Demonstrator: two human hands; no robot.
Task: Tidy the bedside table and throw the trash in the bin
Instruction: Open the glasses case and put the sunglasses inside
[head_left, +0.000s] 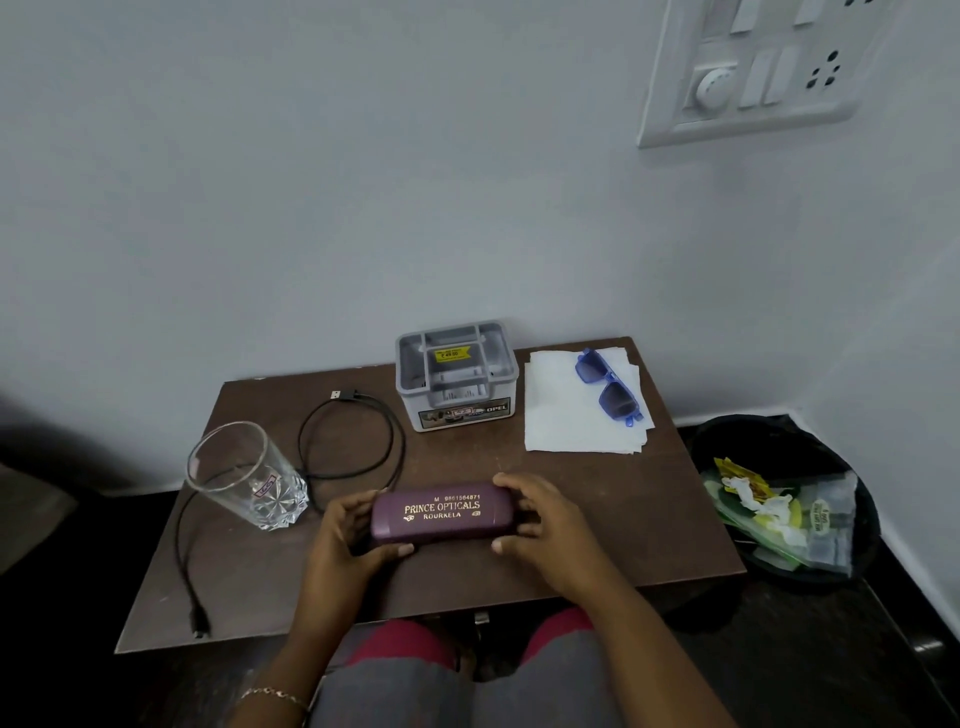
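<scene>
The brown counter (597, 525) stands against a grey wall, with a switch panel (753, 78) up on the right. A black bin (748, 422) sits on the floor just beside its right edge, holding wrappers (779, 514). At the back right lie white napkins (561, 415) with blue sunglasses (610, 387) on top. Left of them stands a grey box (457, 379). A glass (244, 478) stands upright at the left, near a looped black cable (341, 395). At the near middle, a purple case (441, 514) is closed. The left hand (343, 535) grips its left end and the right hand (540, 519) its right end, fingers curled round it.
</scene>
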